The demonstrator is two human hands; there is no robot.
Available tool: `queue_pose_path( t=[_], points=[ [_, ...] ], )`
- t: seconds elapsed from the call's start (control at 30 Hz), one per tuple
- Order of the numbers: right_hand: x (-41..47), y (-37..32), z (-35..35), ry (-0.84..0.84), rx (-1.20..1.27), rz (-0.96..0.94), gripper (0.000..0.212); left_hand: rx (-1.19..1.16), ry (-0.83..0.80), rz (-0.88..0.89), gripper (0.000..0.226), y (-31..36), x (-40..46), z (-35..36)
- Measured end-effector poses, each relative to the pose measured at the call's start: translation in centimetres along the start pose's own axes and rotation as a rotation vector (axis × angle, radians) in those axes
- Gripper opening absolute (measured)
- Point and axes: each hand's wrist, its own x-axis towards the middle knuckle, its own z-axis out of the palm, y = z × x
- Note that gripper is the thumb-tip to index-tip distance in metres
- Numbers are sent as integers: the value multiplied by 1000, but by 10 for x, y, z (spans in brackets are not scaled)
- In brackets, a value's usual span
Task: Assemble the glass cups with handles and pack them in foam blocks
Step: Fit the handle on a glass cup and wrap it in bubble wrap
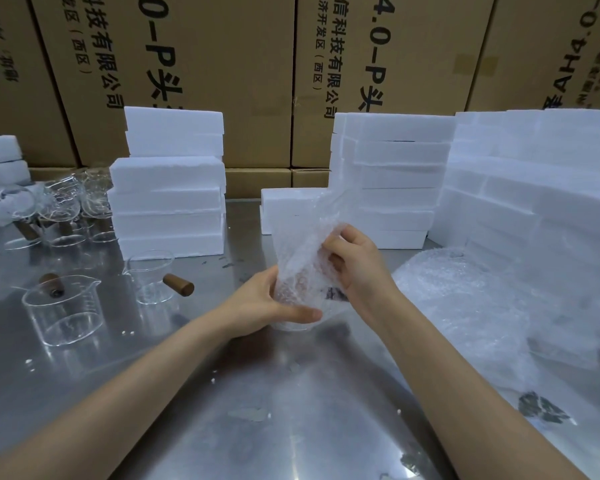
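On the shiny steel table [291, 393], at its centre, the person holds a bubble-wrap bag [302, 237] with both hands; the plastic is clear, soft and covered with small round bubbles, and its top stands up loosely. Through the wrap a glass cup [293, 323] shows at the bottom, its round base touching the table. The left hand [267, 303] curls around the lower part of the bag, thumb across the front; the right hand [357, 268] pinches the wrap higher up, fingers bent into the plastic.

To the left stand two clear glass cups with pouring lips; the nearer cup [61, 310] and the farther cup [153, 277] each have a short brown wooden handle, round like a peg. More glass cups [70, 209] stand crowded at the far left. White foam blocks [168, 199], flat and rectangular with rough edges, are stacked in piles behind; a taller pile [395, 174] rises at the right. A heap of bubble wrap [465, 306] lies at the right side.

Behind, brown cardboard boxes [222, 64] carry black print turned sideways; "有限公司", "(西区)" and "4.0-P头" can be read.
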Motion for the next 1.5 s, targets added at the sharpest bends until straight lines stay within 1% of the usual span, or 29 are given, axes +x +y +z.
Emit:
queue_pose_path(
  t=[0.17,0.27,0.37,0.43,0.5,0.57,0.6,0.7,0.73,0.8,0.83,0.9,0.97,1.03,1.13,1.2,1.23,1.3,1.33,1.37,1.43,1.47,1.5],
  points=[
    [-5,-2,6,-12,-149,28,18,-40,3,43,72,-1,-1,3],
    [-8,-3,12,-52,-174,22,16,-182,6,53,62,-2,-3,1],
    [-11,-4,17,-94,-202,33,14,-262,-38,77,57,-5,-2,-2],
    [-12,-5,18,-106,-265,33,20,-329,-78,78,53,-7,-1,-5],
    [-12,-5,19,-133,-321,18,32,-368,-87,80,46,-11,1,-7],
    [-12,-4,20,-143,-404,-20,46,-354,-45,70,44,-13,3,-5],
    [-12,-2,20,-135,-461,-63,49,-345,-14,70,45,-14,3,-4],
    [-12,1,18,-50,-618,-238,42,-324,45,86,49,-14,5,-1],
    [-12,1,18,-8,-633,-300,34,-312,45,101,50,-13,6,-1],
    [-11,-3,16,24,-569,-363,12,-322,28,119,54,-12,6,-1],
    [-9,-3,15,25,-536,-371,21,-333,32,110,54,-12,5,-1],
    [-8,-4,13,-29,-500,-348,42,-326,62,76,51,-10,5,-2],
    [-8,-2,11,-96,-555,-299,52,-307,85,57,45,-10,5,-3],
    [-8,0,9,-122,-653,-257,52,-295,79,70,39,-11,5,-3],
    [-5,2,7,-129,-822,-233,45,-252,29,124,32,-12,0,-4],
    [-6,2,7,-190,-960,-229,51,-191,5,150,26,-9,-2,-4],
    [-7,3,8,-228,-1033,-233,51,-179,8,165,29,-9,-3,-3],
    [-7,5,7,-277,-1172,-249,44,-185,87,162,55,-8,-4,-1],
    [-7,7,8,-284,-1250,-254,37,-167,165,176,64,-6,-6,0],
    [-8,7,8,-281,-1323,-268,28,-95,271,218,65,-4,-8,1],
    [-9,8,9,-279,-1393,-292,21,178,494,348,55,-2,-13,-2],
    [-10,8,10,-280,-1403,-292,21,291,565,441,48,0,-16,-3],
    [-10,8,10,-277,-1413,-294,22,373,586,521,41,2,-18,-5]
  ],
)
